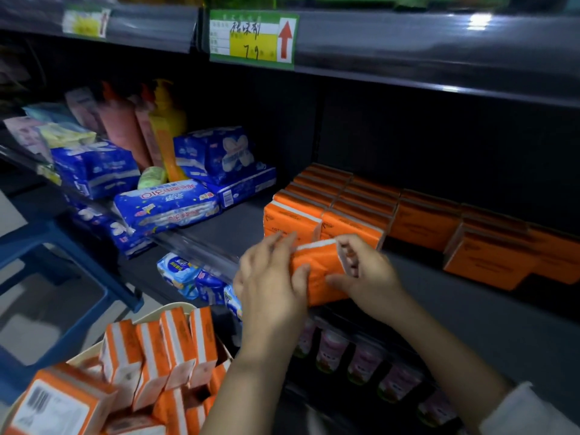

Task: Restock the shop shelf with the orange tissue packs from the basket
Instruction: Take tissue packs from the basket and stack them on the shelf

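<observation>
While both hands hold one orange pack (318,265) at the shelf (470,293) front edge, left hand (270,277) fingers curl round its left side and right hand (367,274) fingers pinch its right end — just before the shelved rows (329,199). More packs (163,350) stand in the basket (175,306), lower left.

One orange tissue pack (317,271) in two hands: left hand (270,277), right hand (367,277). One basket (175,309), at least six orange packs (163,350) showing. Five blue packs (166,205), two pink bottles (122,127), one yellow bottle (166,127), two price tags (252,37).
</observation>
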Motion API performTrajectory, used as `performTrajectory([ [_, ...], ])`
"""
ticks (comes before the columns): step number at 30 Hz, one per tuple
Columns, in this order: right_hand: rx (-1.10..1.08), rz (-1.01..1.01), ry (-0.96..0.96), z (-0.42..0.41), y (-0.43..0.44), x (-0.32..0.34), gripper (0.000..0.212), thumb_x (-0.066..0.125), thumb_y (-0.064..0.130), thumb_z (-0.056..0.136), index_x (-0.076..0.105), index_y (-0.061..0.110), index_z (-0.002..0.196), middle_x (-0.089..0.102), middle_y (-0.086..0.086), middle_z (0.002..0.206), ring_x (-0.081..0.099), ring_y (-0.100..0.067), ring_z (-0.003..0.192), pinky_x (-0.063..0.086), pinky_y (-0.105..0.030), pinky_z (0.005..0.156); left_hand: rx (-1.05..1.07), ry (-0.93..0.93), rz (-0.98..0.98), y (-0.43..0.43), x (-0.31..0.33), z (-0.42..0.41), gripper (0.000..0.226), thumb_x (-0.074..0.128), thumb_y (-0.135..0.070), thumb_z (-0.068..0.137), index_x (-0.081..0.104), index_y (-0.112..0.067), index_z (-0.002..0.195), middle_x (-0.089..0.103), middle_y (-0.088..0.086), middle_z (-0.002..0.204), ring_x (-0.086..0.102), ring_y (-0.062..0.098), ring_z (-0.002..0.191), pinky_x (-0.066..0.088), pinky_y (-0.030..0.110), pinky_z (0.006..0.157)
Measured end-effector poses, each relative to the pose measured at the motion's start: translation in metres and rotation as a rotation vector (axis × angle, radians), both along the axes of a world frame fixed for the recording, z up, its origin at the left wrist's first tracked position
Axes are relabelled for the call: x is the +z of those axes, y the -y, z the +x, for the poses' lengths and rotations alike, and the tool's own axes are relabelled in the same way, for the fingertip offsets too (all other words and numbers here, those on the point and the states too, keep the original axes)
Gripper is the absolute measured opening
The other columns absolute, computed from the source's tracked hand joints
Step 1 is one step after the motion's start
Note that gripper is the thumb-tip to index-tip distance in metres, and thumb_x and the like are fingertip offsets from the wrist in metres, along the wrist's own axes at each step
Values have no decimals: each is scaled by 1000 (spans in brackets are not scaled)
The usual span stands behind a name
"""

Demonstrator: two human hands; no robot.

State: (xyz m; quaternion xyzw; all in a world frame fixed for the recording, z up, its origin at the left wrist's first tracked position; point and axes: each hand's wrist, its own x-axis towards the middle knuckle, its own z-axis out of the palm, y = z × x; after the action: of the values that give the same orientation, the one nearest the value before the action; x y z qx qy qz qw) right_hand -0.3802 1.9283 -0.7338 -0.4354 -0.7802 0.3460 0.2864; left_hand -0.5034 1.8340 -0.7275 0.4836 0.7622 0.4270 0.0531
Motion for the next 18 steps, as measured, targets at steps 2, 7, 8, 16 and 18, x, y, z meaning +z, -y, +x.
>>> performTrajectory([
  [2, -121, -28, -119, -17, -3, -7, 36, 76, 13, 72, 48, 32, 83, 57, 9, 83, 56, -11, 81, 48, -30, 80, 128, 44, -17, 3, 0, -10, 50, 60, -32, 89, 46, -29, 137, 43, -6, 136, 27, 16, 125, 29, 43, 101],
  [7, -286, 16, -186, -64, -4, -29, 32, 76, 11, 73, 46, 15, 81, 45, 4, 91, 44, 1, 76, 35, -12, 67, 148, 47, -234, 6, -8, -23, 50, 57, -35, 89, 45, -25, 137, 47, 1, 132, 37, 24, 124, 34, 40, 100],
  [8, -314, 32, -200, -71, -5, -34, 31, 76, 9, 72, 47, 13, 81, 43, 4, 90, 43, 2, 75, 33, -9, 67, 140, 49, -264, 6, -10, -25, 49, 56, -36, 89, 46, -26, 136, 48, 1, 132, 39, 24, 124, 34, 39, 100],
  [16, -396, 113, -184, -91, -13, -51, 33, 76, 10, 73, 45, 17, 83, 38, 14, 84, 44, -7, 76, 43, -28, 80, 103, 66, -348, 5, -14, -31, 49, 54, -40, 90, 43, -30, 137, 45, -5, 136, 37, 18, 128, 35, 37, 102],
  [18, -396, 86, -179, -89, -13, -52, 37, 78, 14, 71, 46, 20, 89, 41, 12, 89, 48, -10, 84, 47, -33, 83, 89, 80, -333, 5, -17, -31, 50, 55, -38, 90, 42, -29, 138, 44, -4, 136, 37, 18, 128, 35, 35, 103],
])
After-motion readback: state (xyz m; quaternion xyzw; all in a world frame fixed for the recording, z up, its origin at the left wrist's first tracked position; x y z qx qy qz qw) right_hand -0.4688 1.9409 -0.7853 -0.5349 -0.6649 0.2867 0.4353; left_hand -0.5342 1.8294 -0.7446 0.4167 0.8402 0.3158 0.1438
